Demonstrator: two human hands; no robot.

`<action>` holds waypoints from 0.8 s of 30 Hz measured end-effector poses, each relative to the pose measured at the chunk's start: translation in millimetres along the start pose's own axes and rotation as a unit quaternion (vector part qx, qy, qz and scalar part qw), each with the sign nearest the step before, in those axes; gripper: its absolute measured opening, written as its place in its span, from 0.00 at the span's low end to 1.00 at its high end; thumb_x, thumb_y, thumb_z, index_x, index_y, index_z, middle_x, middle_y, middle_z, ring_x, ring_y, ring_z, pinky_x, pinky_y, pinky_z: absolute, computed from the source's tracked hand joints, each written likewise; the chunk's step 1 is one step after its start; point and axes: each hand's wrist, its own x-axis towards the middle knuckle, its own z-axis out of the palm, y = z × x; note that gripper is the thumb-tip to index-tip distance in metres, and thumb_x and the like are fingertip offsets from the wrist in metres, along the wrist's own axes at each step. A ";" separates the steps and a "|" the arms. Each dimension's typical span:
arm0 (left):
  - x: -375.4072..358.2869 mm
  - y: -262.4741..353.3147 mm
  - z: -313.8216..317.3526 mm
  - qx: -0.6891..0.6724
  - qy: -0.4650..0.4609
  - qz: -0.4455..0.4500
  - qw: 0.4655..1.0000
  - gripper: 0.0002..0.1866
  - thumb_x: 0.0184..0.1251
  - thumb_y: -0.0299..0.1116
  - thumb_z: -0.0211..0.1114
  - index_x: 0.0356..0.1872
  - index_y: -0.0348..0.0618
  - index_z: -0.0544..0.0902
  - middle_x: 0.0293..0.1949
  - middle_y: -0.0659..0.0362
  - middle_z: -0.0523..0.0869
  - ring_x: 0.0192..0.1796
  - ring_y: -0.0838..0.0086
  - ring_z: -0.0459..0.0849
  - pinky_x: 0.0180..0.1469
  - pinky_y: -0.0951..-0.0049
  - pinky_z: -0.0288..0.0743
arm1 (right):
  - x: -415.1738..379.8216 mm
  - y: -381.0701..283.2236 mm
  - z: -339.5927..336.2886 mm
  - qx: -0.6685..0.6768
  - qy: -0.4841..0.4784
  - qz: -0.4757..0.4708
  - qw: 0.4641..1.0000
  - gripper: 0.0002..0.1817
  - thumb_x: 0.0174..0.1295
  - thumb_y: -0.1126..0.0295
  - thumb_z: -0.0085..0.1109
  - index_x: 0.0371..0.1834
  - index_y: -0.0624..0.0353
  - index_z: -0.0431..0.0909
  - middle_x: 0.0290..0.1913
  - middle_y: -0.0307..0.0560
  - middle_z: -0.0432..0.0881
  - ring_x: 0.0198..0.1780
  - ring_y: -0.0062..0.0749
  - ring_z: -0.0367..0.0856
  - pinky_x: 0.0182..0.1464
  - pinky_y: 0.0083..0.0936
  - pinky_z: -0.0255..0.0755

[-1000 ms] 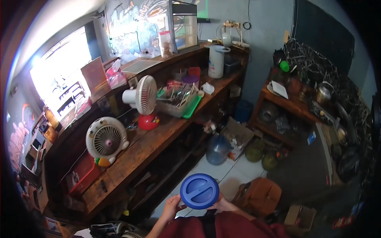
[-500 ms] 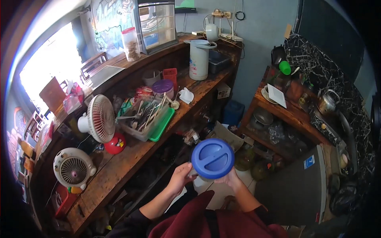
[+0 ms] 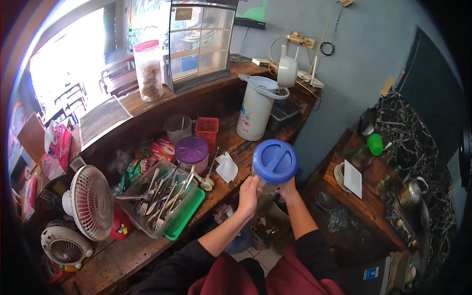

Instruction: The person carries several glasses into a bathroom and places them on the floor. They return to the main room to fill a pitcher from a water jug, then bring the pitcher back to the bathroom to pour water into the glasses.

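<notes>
A see-through jar with a round blue screw lid (image 3: 275,161) is held upright in front of me, off the counter. My left hand (image 3: 250,192) is wrapped round its left side below the lid. My right hand (image 3: 287,189) grips the lower right side, its fingers partly hidden by the jar. Just beyond the jar stands a pale flowered thermos jug (image 3: 254,110) on the wooden counter. Left of it lie a crumpled white tissue (image 3: 226,167) and a tub with a purple lid (image 3: 192,150).
A plastic bin of cutlery (image 3: 152,201) sits beside a green lid (image 3: 186,216). Two fans, one a taller white fan (image 3: 91,202), stand at the left. A red basket (image 3: 207,130) is behind. To the right is a wooden shelf (image 3: 344,196) with dishes and a kettle (image 3: 412,191).
I have moved closer to the counter, and both hands have carried the blue-lidded jar forward toward the thermos jug. The grip looks the same.
</notes>
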 end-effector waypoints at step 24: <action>215.5 -69.1 15.7 0.035 0.186 0.147 0.971 0.10 0.60 0.40 0.47 0.30 0.45 0.62 0.28 0.63 0.67 0.31 0.82 0.65 0.34 0.80 0.62 | 230.6 -8.7 94.9 0.152 -0.324 0.026 0.933 0.25 0.57 0.50 0.35 0.51 0.57 0.60 0.50 0.41 0.64 0.52 0.31 0.60 0.54 0.25 0.52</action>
